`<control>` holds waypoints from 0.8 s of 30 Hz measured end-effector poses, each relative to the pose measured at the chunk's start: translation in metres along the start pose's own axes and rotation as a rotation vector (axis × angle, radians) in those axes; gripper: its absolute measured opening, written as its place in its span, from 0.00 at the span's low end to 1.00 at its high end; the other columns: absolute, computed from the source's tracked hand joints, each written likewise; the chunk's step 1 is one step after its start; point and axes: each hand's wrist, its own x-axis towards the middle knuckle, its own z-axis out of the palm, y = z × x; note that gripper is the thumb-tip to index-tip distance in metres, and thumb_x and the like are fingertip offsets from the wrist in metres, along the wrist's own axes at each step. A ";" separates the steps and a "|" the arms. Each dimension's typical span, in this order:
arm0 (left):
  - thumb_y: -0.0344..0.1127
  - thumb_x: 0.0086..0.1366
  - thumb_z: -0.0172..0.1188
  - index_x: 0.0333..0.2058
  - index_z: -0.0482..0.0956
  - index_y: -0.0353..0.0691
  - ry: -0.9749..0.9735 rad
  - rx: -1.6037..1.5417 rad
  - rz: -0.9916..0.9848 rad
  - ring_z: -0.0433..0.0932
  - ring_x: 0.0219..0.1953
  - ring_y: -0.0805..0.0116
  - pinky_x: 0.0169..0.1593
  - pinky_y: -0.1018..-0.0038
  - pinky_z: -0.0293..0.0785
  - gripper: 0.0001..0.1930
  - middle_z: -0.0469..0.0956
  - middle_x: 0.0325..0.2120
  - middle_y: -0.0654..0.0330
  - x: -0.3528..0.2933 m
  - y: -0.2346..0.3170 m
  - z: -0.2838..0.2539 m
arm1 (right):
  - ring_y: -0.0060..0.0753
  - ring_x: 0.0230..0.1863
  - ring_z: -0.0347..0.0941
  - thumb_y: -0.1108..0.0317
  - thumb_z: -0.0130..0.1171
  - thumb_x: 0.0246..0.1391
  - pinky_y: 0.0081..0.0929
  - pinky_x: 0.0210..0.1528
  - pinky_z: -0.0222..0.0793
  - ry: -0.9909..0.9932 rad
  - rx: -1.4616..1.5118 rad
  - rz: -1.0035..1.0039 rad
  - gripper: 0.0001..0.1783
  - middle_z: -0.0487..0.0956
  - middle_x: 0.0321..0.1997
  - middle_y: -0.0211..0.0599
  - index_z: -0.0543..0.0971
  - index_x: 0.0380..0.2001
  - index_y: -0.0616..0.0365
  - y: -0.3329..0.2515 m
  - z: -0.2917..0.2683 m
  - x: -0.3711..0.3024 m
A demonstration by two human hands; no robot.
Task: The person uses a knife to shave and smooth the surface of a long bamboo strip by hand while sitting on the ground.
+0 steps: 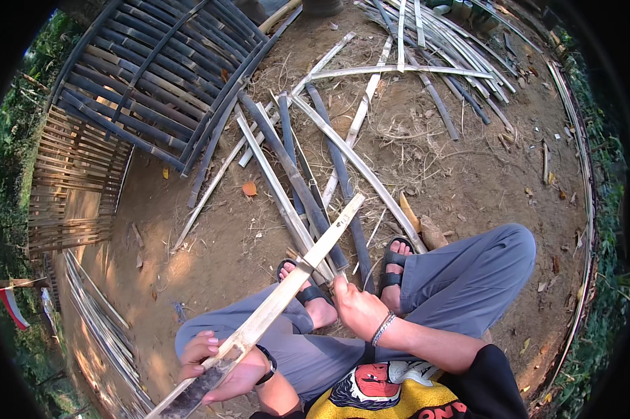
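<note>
A long split bamboo strip (276,299) slants across my lap from the lower left up towards the middle, its pale inner face showing. Near its lower end, my left hand (246,373) is closed round it, palm beneath and fingers curled over the far edge. My right hand (360,309) is clenched in a fist beside the upper half of the strip. From that fist a short dark blade, apparently a knife (306,265), lies across the strip. The fingers hide its handle.
Dark bamboo poles (287,157) and pale strips lie on the dirt in front of my sandalled feet. A dark bamboo slatted frame (154,77) stands at the far left, beside a lighter slatted panel (77,181). More split strips (461,63) are heaped at the far right.
</note>
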 end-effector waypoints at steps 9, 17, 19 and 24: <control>0.66 0.66 0.34 0.35 0.61 0.44 -0.015 -0.041 -0.024 0.64 0.27 0.66 0.37 0.65 0.61 0.28 0.65 0.22 0.59 -0.002 -0.003 -0.007 | 0.59 0.30 0.79 0.75 0.43 0.55 0.47 0.27 0.76 0.034 -0.076 0.135 0.10 0.77 0.28 0.63 0.62 0.40 0.68 0.040 0.002 0.034; 0.66 0.65 0.37 0.36 0.62 0.43 -0.002 -0.101 -0.042 0.64 0.26 0.64 0.36 0.63 0.58 0.28 0.66 0.22 0.58 0.005 -0.015 -0.009 | 0.60 0.30 0.79 0.76 0.44 0.55 0.49 0.28 0.76 0.110 -0.079 0.215 0.08 0.77 0.28 0.62 0.62 0.38 0.67 0.106 0.028 0.070; 0.66 0.65 0.36 0.37 0.62 0.43 0.009 -0.098 -0.039 0.65 0.26 0.64 0.36 0.63 0.59 0.28 0.66 0.23 0.57 0.004 -0.016 -0.012 | 0.64 0.32 0.78 0.75 0.42 0.55 0.52 0.31 0.75 0.096 -0.018 0.191 0.08 0.77 0.30 0.67 0.61 0.38 0.67 0.079 0.025 0.060; 0.66 0.65 0.35 0.37 0.62 0.43 0.004 -0.094 -0.035 0.66 0.26 0.63 0.36 0.63 0.60 0.28 0.67 0.23 0.56 0.001 -0.013 -0.008 | 0.61 0.32 0.79 0.75 0.42 0.56 0.48 0.32 0.76 0.113 -0.135 0.233 0.09 0.78 0.31 0.63 0.62 0.39 0.67 0.098 0.022 0.064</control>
